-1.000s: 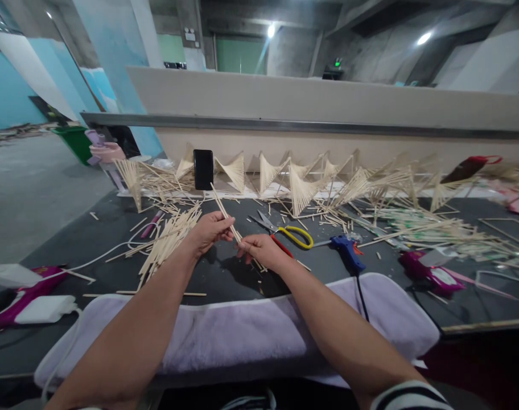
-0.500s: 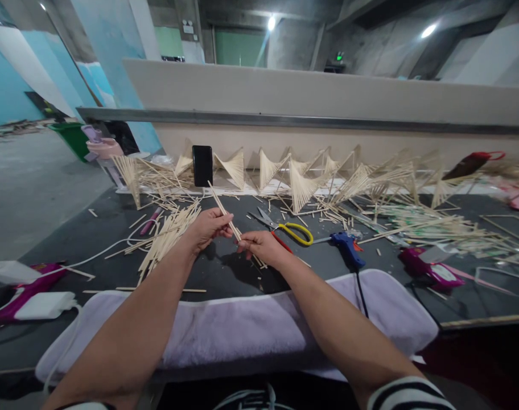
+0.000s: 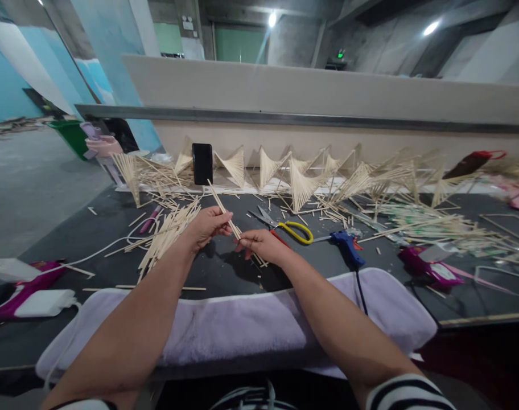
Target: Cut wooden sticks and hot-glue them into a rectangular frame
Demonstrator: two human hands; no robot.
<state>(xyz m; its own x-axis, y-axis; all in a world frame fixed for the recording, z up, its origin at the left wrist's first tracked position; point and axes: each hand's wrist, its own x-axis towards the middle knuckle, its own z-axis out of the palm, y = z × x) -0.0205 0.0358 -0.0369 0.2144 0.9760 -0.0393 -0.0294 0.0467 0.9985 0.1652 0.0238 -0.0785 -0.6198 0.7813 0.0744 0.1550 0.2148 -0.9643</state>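
Observation:
Several thin wooden sticks (image 3: pixel 235 230) slant between my two hands above the dark table. My left hand (image 3: pixel 211 226) is closed on their upper part, the tips pointing up and away. Lower down, my right hand (image 3: pixel 259 245) pinches the same sticks, whose lower ends show beneath its fingers. Just right of my right hand lie scissors (image 3: pixel 300 232) with yellow and red handles, blades apart. A blue glue gun (image 3: pixel 347 249) rests farther right. Left of my left hand spreads a pile of loose sticks (image 3: pixel 165 236).
Twisted stick structures (image 3: pixel 304 182) stand along the back, beside a black phone (image 3: pixel 202 164). A lilac towel (image 3: pixel 242 330) covers the front edge. Magenta devices (image 3: pixel 430 269) with white parts sit at both sides. A white cable (image 3: pixel 110 250) crosses the left. More sticks (image 3: pixel 430 225) heap at right.
My right hand's fingers have shifted very slightly on the sticks. My left hand and everything on the table look the same.

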